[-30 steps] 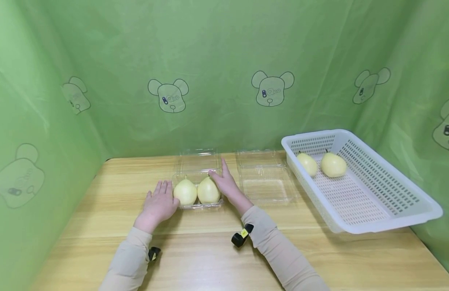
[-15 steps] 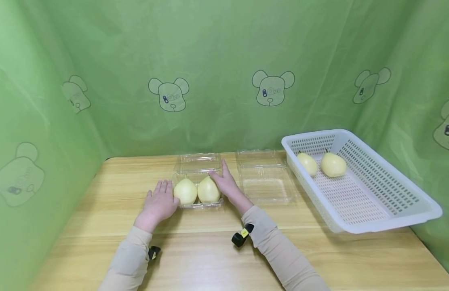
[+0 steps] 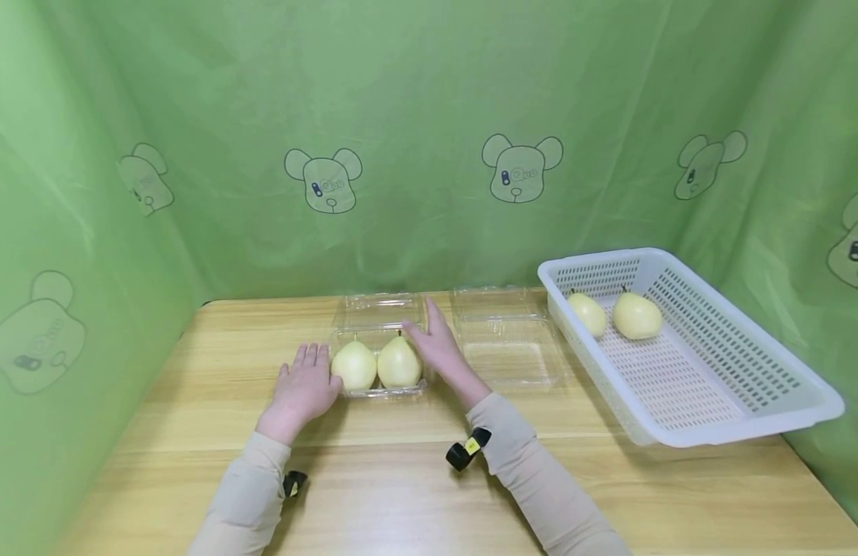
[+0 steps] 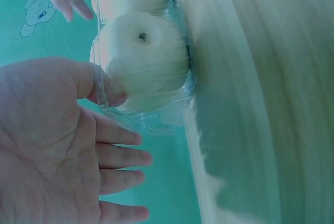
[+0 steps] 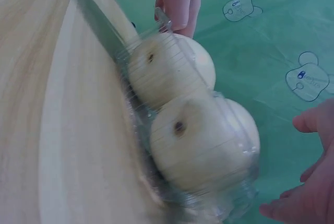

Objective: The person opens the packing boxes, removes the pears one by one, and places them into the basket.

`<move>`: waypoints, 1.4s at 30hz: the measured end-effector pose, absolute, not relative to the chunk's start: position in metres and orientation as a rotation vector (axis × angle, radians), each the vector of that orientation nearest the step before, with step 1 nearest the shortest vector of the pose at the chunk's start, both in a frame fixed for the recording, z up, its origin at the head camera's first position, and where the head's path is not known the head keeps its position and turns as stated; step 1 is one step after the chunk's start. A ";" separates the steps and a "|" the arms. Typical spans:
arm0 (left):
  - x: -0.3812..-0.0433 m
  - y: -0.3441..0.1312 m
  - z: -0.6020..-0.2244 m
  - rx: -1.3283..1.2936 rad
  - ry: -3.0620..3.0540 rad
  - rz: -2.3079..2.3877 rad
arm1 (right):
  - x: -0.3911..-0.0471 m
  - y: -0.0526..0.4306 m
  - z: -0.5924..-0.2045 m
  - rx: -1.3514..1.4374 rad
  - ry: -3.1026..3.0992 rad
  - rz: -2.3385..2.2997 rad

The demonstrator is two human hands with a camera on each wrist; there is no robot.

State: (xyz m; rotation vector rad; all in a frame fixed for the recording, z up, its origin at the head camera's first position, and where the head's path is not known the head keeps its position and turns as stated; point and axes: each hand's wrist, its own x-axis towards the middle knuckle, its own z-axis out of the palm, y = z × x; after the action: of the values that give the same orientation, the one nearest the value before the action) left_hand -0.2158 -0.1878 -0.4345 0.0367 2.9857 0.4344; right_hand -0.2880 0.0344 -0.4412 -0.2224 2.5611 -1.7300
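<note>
Two pale yellow pears, a left one (image 3: 354,367) and a right one (image 3: 399,364), sit side by side in a clear plastic clamshell box (image 3: 387,393) on the table. Its lid (image 3: 380,310) lies folded back behind it. At the box's left end is my left hand (image 3: 309,386), fingers straight; in the left wrist view its thumb (image 4: 112,91) touches the rim beside the nearer pear (image 4: 148,62). My right hand (image 3: 439,347) is at the right end, fingers extended; in the right wrist view its fingers (image 5: 308,122) are apart from the pears.
A second clear clamshell box (image 3: 508,359), lid back, lies to the right. Beyond it a white slotted basket (image 3: 693,363) holds two more pears, one (image 3: 637,315) resting near its back end. Green curtains (image 3: 429,93) enclose the wooden table (image 3: 373,479) behind and at the sides.
The left box's lid has dropped back lower. My right hand has shifted slightly away from the right pear, uncovering its stem. My left hand has hardly moved.
</note>
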 end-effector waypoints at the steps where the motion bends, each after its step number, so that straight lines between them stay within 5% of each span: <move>1: -0.216 -0.188 -0.435 0.035 2.988 0.433 | -0.287 0.035 -0.440 -0.242 2.590 -1.704; 14: -0.214 -0.186 -0.435 0.020 2.990 0.364 | -0.269 0.027 -0.422 -0.489 2.850 -1.240; 42: -0.216 -0.184 -0.434 0.010 2.972 0.388 | -0.259 0.006 -0.441 -0.521 3.025 -0.698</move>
State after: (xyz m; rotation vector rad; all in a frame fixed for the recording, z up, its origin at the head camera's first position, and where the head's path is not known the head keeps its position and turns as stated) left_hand -0.2164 -0.1843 -0.4340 0.0100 2.9723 0.3883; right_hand -0.2591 0.0058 -0.4405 -0.5210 3.0248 -0.6983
